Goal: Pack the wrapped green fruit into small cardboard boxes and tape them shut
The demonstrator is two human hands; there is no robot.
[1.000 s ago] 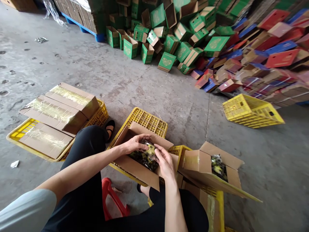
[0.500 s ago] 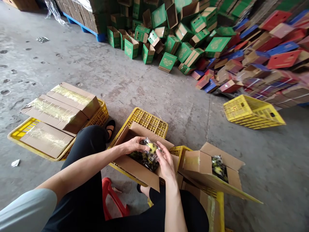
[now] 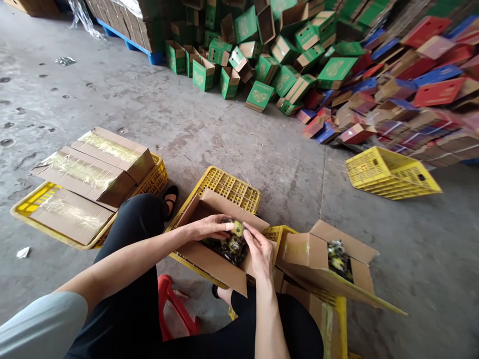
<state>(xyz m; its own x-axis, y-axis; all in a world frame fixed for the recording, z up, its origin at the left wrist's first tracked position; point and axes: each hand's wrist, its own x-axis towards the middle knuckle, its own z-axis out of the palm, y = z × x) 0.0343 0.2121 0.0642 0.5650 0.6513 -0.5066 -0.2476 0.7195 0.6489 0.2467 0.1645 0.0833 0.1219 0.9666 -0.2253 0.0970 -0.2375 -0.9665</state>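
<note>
Above an open cardboard box (image 3: 213,262), my left hand (image 3: 213,227) and my right hand (image 3: 258,244) meet at a round yellow-green item (image 3: 238,228) with dark marks, in clear plastic film. Both hands are closed, fingertips pinching it from either side. What exactly is inside the film I cannot make out. Beneath lie more film-wrapped, dark and yellow-green items (image 3: 234,249) in the box, partly hidden by my left forearm. The box rests on an upturned-looking yellow plastic crate (image 3: 234,187) between my knees.
Another open box (image 3: 299,249) with wrapped items stands at right. Taped cartons (image 3: 90,169) fill a yellow crate at left. A red stool (image 3: 175,304) is below me. Another yellow crate (image 3: 389,174) lies far right. Piled green boxes (image 3: 262,94) and red and blue boxes (image 3: 437,92) stand behind.
The film around the round item now lies closer to it, and its marked face has turned. My fingers have shifted slightly, with both hands staying over the box.
</note>
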